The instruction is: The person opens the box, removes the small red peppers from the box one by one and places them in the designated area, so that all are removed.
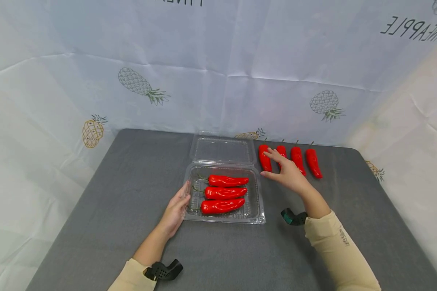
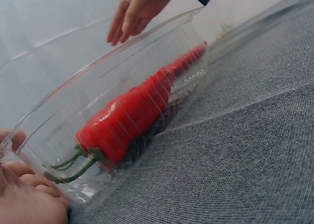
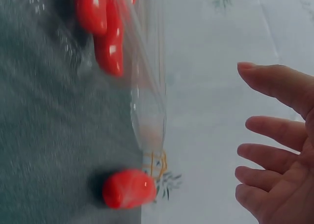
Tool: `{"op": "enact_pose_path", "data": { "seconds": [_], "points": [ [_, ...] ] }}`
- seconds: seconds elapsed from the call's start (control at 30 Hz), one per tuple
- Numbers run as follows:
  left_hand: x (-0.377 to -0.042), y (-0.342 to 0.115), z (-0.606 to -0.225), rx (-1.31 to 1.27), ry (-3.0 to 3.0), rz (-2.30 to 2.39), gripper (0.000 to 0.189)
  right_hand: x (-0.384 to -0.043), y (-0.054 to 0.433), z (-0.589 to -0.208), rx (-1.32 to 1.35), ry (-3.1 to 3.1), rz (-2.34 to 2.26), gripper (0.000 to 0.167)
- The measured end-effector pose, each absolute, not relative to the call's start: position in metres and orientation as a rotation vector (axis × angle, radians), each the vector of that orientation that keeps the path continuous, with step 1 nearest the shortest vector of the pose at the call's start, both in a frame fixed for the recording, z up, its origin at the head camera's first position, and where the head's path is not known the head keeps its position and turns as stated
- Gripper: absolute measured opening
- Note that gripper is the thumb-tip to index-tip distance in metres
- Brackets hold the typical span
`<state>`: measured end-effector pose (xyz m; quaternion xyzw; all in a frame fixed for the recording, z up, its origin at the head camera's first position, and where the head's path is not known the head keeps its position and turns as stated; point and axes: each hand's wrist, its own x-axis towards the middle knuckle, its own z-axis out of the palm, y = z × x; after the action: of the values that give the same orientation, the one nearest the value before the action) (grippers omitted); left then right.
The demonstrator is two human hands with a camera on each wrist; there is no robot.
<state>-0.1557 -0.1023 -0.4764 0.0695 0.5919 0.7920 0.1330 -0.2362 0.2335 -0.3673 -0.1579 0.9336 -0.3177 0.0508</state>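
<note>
A clear plastic clamshell container (image 1: pixel 254 198) lies open on the table, its lid (image 1: pixel 223 149) folded back toward the curtain. Inside are three red peppers (image 1: pixel 225 192) with green stems, lying crosswise one in front of another. My left hand (image 1: pixel 174 212) grips the container's left side, thumb at the rim and fingers along the outer wall (image 2: pixel 29 185). Fingers spread and holding nothing, my right hand (image 1: pixel 290 174) hovers over a row of several red peppers to the container's right. Nearest its fingertips is the leftmost pepper (image 1: pixel 264 155); the hand partly hides the second pepper (image 1: pixel 281 151).
The farther peppers of the row are a third pepper (image 1: pixel 297 157) and a rightmost pepper (image 1: pixel 314 162), near the table's back edge. A grey cloth covers the table (image 1: pixel 131 194). Behind it hangs a pale curtain (image 1: pixel 204 97) with pineapple prints.
</note>
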Motion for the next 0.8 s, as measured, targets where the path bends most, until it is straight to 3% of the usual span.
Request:
{"op": "enact_pose_path", "data": {
  "seconds": [0.8],
  "points": [
    [-0.157,-0.103,-0.477,0.176,1.733,2.279,0.058,-0.201,0.166,-0.363,-0.812,2.485,-1.090,0.061]
  ]
}}
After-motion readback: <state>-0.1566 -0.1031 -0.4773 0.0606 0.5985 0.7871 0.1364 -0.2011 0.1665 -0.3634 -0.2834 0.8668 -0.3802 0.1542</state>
